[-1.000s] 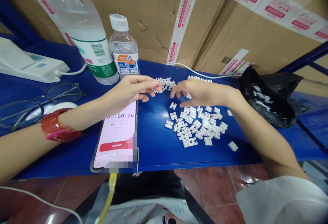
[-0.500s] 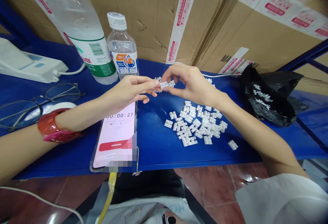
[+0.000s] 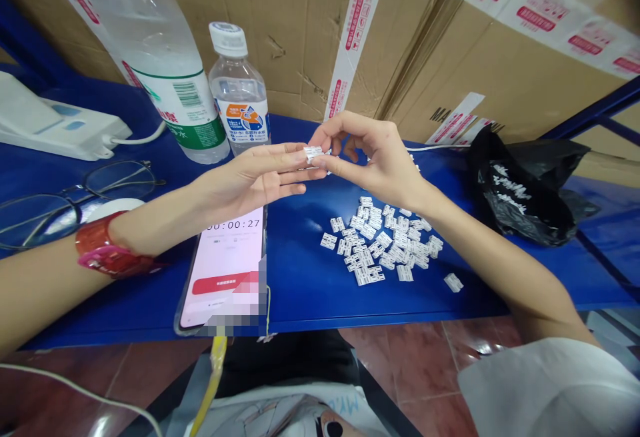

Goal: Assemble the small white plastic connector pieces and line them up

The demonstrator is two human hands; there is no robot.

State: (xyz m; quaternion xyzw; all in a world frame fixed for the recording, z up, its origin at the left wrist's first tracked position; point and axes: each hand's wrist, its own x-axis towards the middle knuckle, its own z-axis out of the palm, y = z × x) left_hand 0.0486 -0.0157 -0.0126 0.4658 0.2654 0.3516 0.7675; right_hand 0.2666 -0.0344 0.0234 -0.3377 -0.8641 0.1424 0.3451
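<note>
A small white plastic piece (image 3: 313, 152) is between my two hands, above the blue table. My left hand (image 3: 260, 174) has its thumb on the piece's left end, with the other fingers stretched out beneath. My right hand (image 3: 373, 154) pinches the same piece between thumb and index finger. Behind the fingers lie more small white pieces, mostly hidden by my right hand. Nearer to me, below my right hand, spreads a pile of slotted white plastic pieces (image 3: 387, 244). One single white piece (image 3: 454, 282) lies apart to the right.
A phone (image 3: 225, 270) showing a timer lies under my left forearm. A large bottle (image 3: 175, 90) and a smaller bottle (image 3: 240, 97) stand behind it. Glasses (image 3: 120, 180) and a power strip (image 3: 75, 127) are at left. A black plastic bag (image 3: 530, 184) sits right, before cardboard boxes (image 3: 300, 37).
Both hands have shifted slightly, and the held piece is now a little further left and higher. My left fingers have straightened out beneath it. The pile has not moved.
</note>
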